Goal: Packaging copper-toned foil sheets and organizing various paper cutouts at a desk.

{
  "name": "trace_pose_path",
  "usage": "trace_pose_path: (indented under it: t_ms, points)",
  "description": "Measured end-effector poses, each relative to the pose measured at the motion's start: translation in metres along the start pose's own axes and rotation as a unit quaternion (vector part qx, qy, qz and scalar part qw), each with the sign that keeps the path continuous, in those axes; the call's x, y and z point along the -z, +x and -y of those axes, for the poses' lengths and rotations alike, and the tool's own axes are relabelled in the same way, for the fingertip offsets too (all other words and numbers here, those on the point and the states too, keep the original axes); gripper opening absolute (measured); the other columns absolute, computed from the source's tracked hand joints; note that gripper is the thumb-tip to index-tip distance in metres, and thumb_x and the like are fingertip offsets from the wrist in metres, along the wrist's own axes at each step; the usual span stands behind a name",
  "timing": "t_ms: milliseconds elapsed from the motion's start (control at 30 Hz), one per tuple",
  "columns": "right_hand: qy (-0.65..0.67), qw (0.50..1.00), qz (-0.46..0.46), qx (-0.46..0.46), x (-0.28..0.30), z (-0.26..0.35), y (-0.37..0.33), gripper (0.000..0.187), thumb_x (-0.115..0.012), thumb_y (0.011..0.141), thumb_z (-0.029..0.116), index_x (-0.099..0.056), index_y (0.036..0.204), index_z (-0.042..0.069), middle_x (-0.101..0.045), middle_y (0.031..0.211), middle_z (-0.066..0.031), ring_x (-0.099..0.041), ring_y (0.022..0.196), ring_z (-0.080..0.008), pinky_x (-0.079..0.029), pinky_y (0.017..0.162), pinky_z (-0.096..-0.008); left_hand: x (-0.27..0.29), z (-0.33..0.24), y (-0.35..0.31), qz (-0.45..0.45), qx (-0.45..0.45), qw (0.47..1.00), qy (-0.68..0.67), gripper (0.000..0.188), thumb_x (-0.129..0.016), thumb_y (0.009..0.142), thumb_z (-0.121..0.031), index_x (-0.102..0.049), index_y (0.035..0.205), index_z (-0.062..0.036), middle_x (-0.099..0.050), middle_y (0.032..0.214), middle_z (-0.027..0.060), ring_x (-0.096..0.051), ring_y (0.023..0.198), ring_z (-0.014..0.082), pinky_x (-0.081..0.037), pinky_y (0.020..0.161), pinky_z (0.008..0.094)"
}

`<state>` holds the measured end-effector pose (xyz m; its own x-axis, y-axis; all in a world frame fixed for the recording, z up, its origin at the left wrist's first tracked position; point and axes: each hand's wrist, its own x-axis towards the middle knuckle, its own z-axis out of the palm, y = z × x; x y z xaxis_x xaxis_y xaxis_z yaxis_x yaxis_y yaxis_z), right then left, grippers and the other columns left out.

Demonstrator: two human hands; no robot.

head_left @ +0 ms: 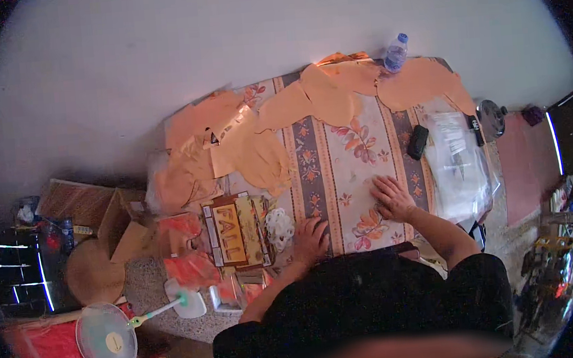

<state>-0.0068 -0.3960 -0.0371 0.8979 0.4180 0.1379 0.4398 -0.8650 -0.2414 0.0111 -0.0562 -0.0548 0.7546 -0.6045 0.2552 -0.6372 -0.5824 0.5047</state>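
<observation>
Two hands [311,240] [394,199], left nearer tablecloth [349,182] edge, room between

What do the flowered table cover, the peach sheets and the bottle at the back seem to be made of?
Flowered table cover: perhaps vinyl or cloth, mostly dull; the pattern looks printed, but no weave shows.
Peach sheets: maybe foil-like film or paper; thin, wrinkled at left, matte with shiny patches.
Bottle: probably clear plastic, glossy; it looks see-through, with a blue cap.
</observation>
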Motion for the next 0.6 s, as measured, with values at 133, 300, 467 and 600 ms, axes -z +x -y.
trace_pose_path:
  t_ms: [133,300,467,600]
  points:
    - [0.02,1.0,0.013,-0.007,-0.009,0.0,-0.002,0.055,-0.06,0.08,0.033,-0.049,0.128,0.009,-0.036,0.143,-0.0177,-0.028,0.137,-0.0327,-0.017,0.114,-0.0492,-0.003,0.0,-0.006,0.038,0.046,0.998,0.014,0.044,-0.065,0.075,-0.025,-0.057,0.117,-0.0134,-0.049,0.123,0.0093,-0.042,0.118,0.0336,-0.034,0.098,0.0484]
    - [0.051,0.998,0.023,-0.025,-0.009,0.002,-0.005,0.054,-0.058,0.082,0.032,-0.048,0.13,0.009,-0.035,0.144,-0.0164,-0.027,0.137,-0.0336,-0.015,0.115,-0.0486,0.018,-0.003,0.027,0.033,0.089,0.995,-0.017,0.032,-0.062,0.079,-0.02,-0.059,0.108,-0.0092,-0.053,0.114,0.0129,-0.049,0.108,0.0349,-0.042,0.089,0.045]
    - [0.064,0.998,-0.007,-0.022,-0.001,-0.002,-0.002,0.056,-0.058,0.082,0.028,-0.045,0.133,0.009,-0.036,0.144,-0.0158,-0.028,0.137,-0.0314,-0.017,0.114,-0.048,0.051,0.027,0.094,-0.079,0.138,0.984,0.075,0.02,-0.061,0.08,-0.015,-0.06,0.096,-0.0015,-0.058,0.097,0.0171,-0.055,0.092,0.0378,-0.046,0.079,0.0441]
    - [0.055,0.998,-0.022,-0.007,-0.002,-0.001,0.004,0.053,-0.06,0.082,0.03,-0.049,0.129,0.008,-0.039,0.142,-0.016,-0.032,0.135,-0.0324,-0.021,0.112,-0.0483,0.052,0.088,0.106,-0.109,0.204,0.972,0.034,0.018,-0.063,0.078,-0.015,-0.06,0.09,-0.0019,-0.058,0.095,0.0178,-0.055,0.091,0.037,-0.046,0.08,0.044]
